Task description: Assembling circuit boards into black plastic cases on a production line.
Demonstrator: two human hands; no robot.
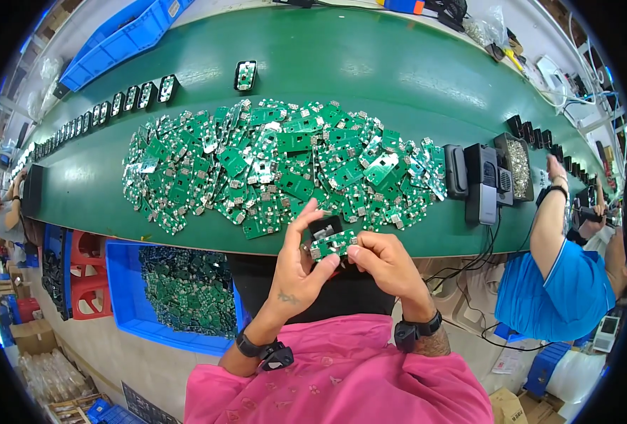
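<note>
Pinching a green board (333, 246) at its right end, right up against a black case (325, 225).
Right hand (382, 263): thumb and fingers gripping that end. Left hand (296, 254): curled around case, thumb at board's lower edge. Long axis runs left-right, right end slightly farther out; case on far side.

Bright, fairly even light | pale glare on green tabletop (426, 60) | fisheye bowing, black rim | outer edges soft
</note>
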